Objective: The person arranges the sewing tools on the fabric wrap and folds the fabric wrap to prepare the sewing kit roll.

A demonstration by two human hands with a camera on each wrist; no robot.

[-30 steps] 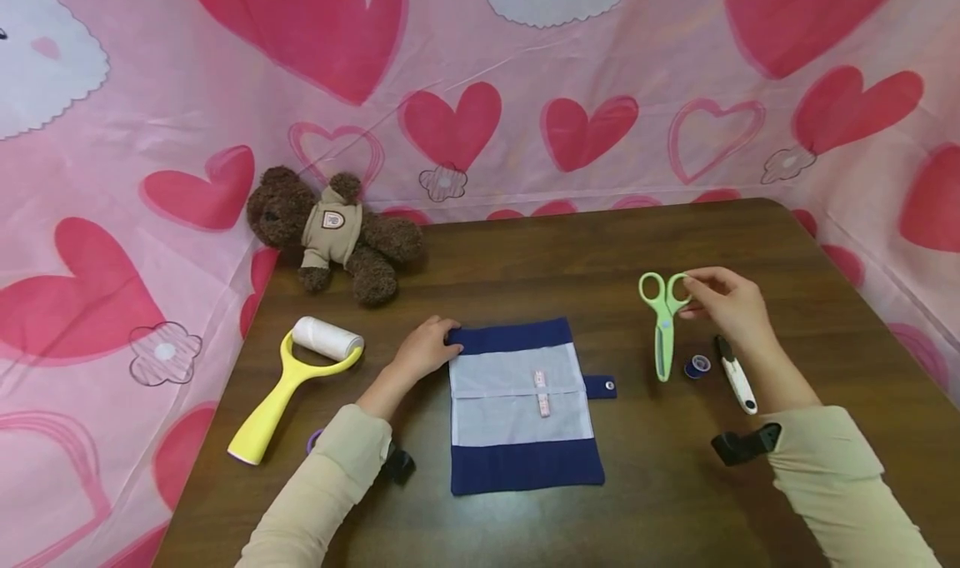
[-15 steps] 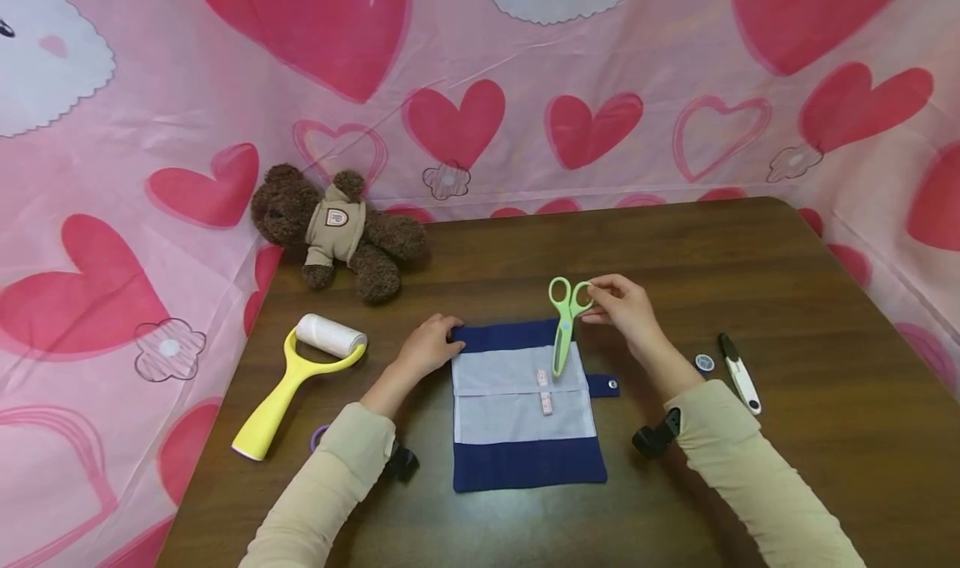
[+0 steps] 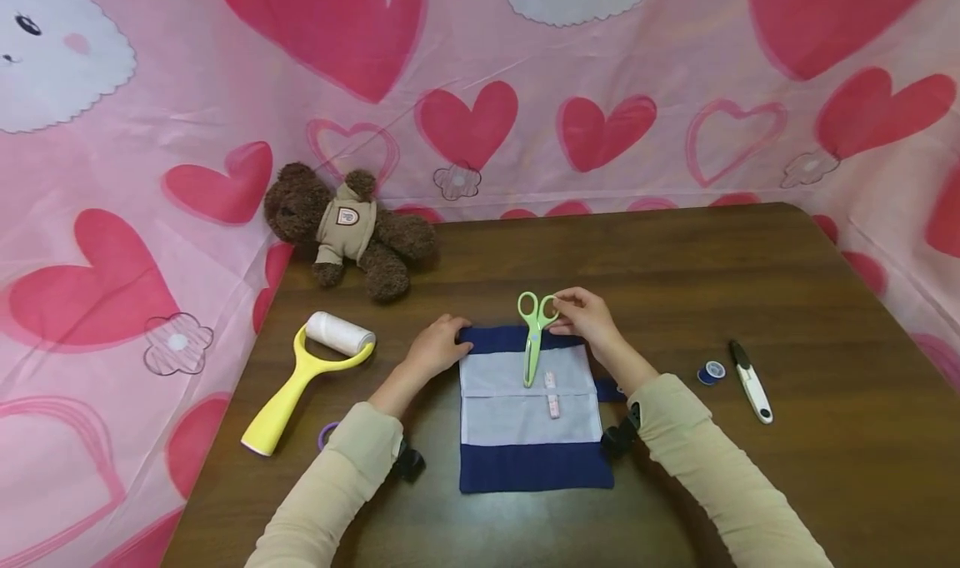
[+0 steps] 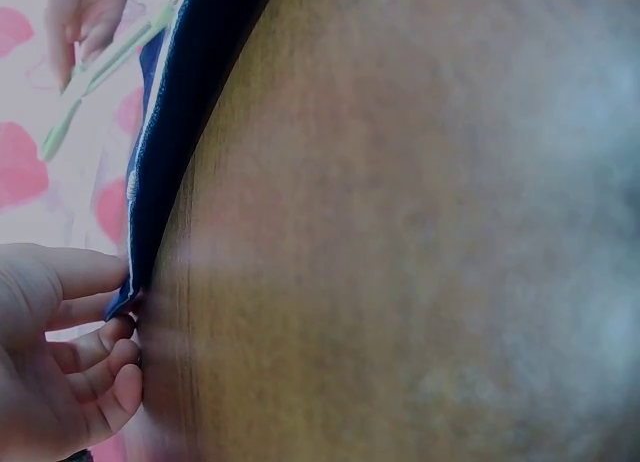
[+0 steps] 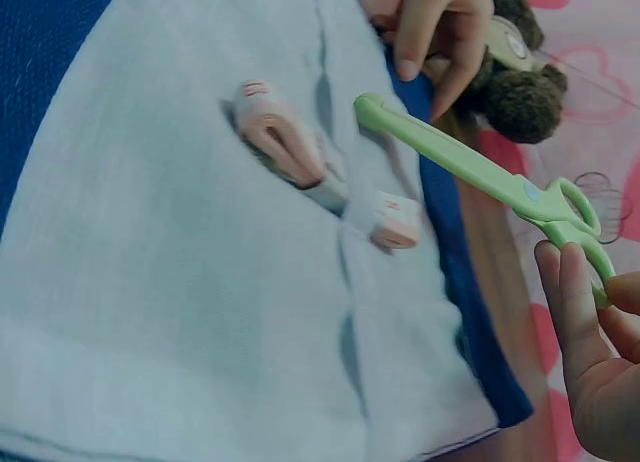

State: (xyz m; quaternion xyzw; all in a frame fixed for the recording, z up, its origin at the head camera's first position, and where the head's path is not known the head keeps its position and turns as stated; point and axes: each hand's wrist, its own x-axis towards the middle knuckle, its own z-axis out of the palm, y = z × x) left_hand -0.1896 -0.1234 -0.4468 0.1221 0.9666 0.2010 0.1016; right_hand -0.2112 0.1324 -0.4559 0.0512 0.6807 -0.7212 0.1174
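My right hand (image 3: 588, 320) pinches one finger loop of the light green scissors (image 3: 533, 343), whose blades point down over the unrolled navy-and-white fabric tool roll (image 3: 517, 466). In the right wrist view the blade tip is close to the strap across the white lining. Under that strap sits a folded pink-and-white measuring tape (image 5: 285, 137). At the roll's far left corner, my left hand (image 3: 437, 347) pinches the navy edge between thumb and fingers, as the left wrist view shows.
Right of the roll are a blue thread spool (image 3: 711, 373) and white-and-black thread snips (image 3: 752, 382). To the left lies a yellow-handled lint roller (image 3: 288, 397), with a purple ring (image 3: 327, 436) partly behind the left sleeve. A brown teddy bear (image 3: 348, 226) lies at the back left.
The right hand has carried the green scissors leftward from beside the thread spool to over the tool roll's upper part. The left hand stays at the roll's corner.
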